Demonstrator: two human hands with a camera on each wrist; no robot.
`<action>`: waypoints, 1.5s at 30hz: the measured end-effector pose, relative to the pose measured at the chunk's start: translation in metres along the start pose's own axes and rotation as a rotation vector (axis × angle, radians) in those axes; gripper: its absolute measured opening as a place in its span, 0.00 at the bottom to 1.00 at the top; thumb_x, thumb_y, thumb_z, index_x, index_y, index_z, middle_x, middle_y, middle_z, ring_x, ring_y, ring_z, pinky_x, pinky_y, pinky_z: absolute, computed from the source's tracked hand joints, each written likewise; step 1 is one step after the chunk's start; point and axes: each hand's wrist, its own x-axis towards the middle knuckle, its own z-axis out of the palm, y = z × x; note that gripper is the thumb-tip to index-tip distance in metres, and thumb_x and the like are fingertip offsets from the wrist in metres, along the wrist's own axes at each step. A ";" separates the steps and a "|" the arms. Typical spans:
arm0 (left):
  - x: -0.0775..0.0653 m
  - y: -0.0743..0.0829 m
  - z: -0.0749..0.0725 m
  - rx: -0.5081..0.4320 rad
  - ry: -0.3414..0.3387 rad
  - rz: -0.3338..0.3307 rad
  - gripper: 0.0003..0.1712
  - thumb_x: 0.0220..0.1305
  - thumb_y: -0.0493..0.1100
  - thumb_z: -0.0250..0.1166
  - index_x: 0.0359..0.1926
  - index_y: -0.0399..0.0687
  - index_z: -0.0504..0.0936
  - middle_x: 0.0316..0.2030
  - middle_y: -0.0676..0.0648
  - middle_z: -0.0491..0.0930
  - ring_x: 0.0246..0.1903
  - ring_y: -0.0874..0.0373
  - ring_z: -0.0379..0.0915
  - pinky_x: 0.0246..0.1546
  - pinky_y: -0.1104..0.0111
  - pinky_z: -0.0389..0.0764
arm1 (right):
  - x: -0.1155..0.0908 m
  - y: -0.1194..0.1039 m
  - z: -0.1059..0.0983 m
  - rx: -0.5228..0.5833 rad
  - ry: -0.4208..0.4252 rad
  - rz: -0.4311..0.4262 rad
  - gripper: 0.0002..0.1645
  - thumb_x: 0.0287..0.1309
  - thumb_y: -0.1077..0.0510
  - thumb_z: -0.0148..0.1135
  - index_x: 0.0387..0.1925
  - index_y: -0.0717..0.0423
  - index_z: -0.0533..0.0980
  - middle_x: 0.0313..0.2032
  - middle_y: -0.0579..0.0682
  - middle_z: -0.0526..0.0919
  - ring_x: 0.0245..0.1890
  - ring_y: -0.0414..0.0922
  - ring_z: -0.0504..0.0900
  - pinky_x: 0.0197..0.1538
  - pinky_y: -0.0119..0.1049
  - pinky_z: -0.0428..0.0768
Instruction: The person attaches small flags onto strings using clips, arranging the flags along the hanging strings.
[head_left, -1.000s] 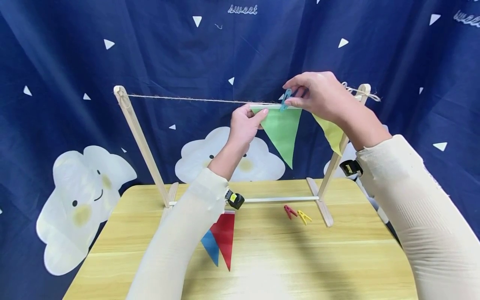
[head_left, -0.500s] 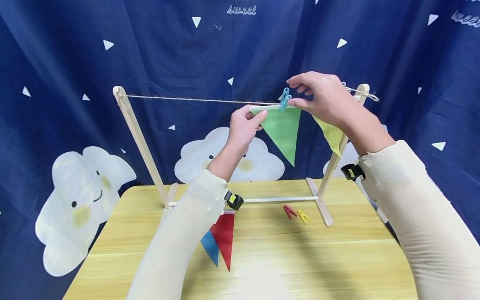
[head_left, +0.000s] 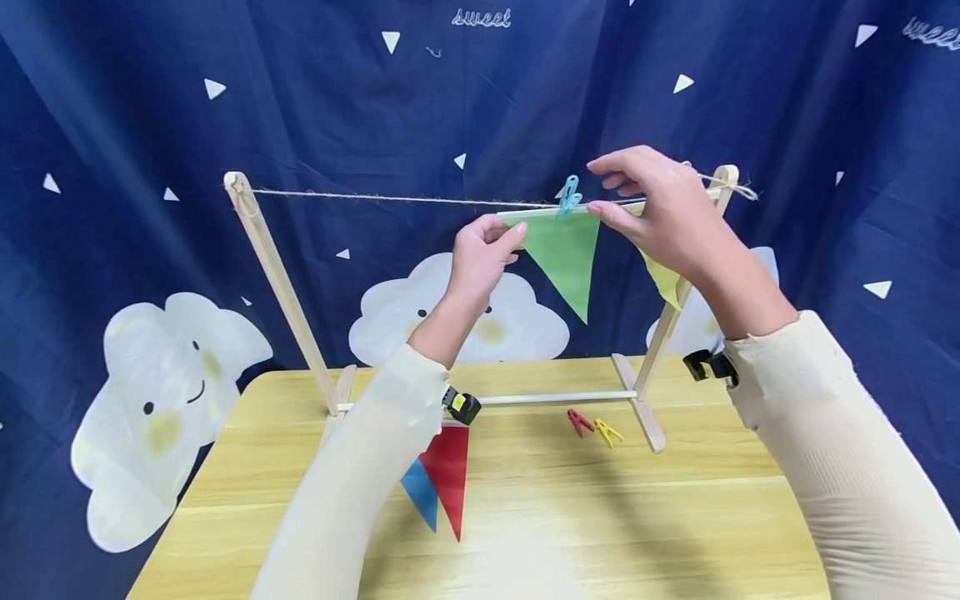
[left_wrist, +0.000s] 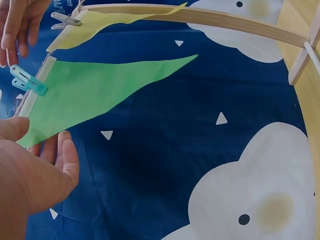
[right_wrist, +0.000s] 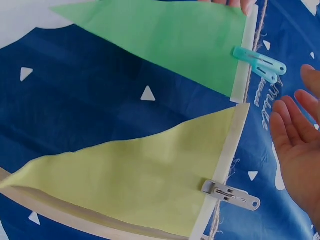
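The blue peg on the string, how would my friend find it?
Look at the wooden frame with twine across its top. A green flag hangs there, and the blue peg clips its top edge. The yellow flag's peg is grey, not blue.

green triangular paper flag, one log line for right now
green triangular paper flag: hung on twine by blue plastic peg | left hand: pinches flag corner | right hand: open beside peg

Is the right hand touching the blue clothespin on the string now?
Apart. The right wrist view shows backdrop between the right hand and the blue clothespin, fingers straight.
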 end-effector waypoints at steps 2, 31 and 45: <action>-0.001 -0.001 -0.002 -0.003 0.000 -0.004 0.11 0.70 0.39 0.68 0.47 0.35 0.82 0.39 0.46 0.85 0.46 0.42 0.84 0.44 0.67 0.85 | -0.005 0.000 0.002 0.031 0.026 0.005 0.24 0.66 0.59 0.69 0.62 0.59 0.78 0.59 0.59 0.82 0.53 0.55 0.84 0.62 0.53 0.80; -0.048 -0.022 -0.043 0.156 -0.090 0.103 0.18 0.70 0.40 0.69 0.57 0.39 0.82 0.55 0.41 0.85 0.54 0.52 0.82 0.54 0.73 0.80 | -0.080 0.008 0.044 0.400 0.199 0.021 0.29 0.59 0.74 0.68 0.62 0.65 0.76 0.63 0.56 0.79 0.64 0.31 0.74 0.67 0.26 0.73; -0.072 -0.039 -0.064 0.249 -0.166 0.110 0.23 0.71 0.42 0.67 0.64 0.41 0.79 0.60 0.42 0.82 0.57 0.48 0.81 0.60 0.63 0.81 | -0.112 0.012 0.068 0.478 0.207 0.038 0.30 0.57 0.78 0.67 0.62 0.67 0.75 0.64 0.60 0.78 0.64 0.34 0.76 0.67 0.25 0.73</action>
